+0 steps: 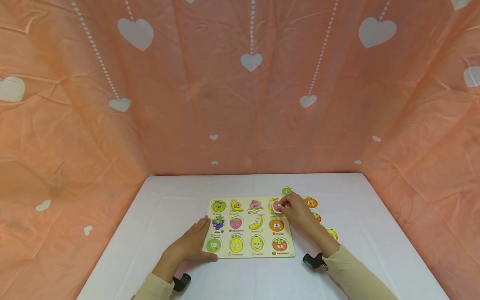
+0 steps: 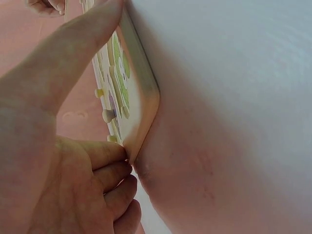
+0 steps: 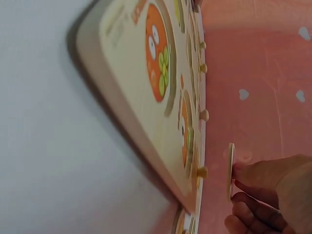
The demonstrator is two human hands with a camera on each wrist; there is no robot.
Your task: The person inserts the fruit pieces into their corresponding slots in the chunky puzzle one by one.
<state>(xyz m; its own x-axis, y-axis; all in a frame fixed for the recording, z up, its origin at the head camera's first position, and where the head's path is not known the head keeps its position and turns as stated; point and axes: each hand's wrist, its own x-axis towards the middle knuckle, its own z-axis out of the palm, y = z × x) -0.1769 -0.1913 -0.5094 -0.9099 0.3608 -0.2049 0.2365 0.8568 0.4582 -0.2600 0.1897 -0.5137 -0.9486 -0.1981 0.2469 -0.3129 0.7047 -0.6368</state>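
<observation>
Puzzle board (image 1: 247,252) is laid flat on the white table (image 1: 255,279), past the black wrist cameras (image 1: 314,261). Near left corner is braced by the left hand (image 1: 191,241): thumb stretched along the near edge, fingers set against the left edge, loosely spread. Near row is printed with a melon (image 1: 213,244), pineapple (image 1: 236,243), lemon (image 1: 257,243) and persimmon (image 1: 279,245). Middle row is made up of grapes (image 1: 217,223), strawberry (image 1: 236,223), banana (image 1: 256,223) and orange (image 1: 276,225). On the right, a loose yellow piece (image 1: 332,234) is partly hidden by the forearm; a red-orange piece (image 1: 317,217) and an orange piece (image 1: 311,202) are left beyond it. Pink piece (image 1: 277,206) is pinched between thumb and fingers of the right hand (image 1: 298,210), raised over the board's far right corner. Apple (image 1: 218,206) and peach (image 1: 255,205) are seen in the far row. Green piece (image 1: 286,191) is placed just past the far edge. Table is backed by a heart-patterned pink cloth (image 1: 247,108).
</observation>
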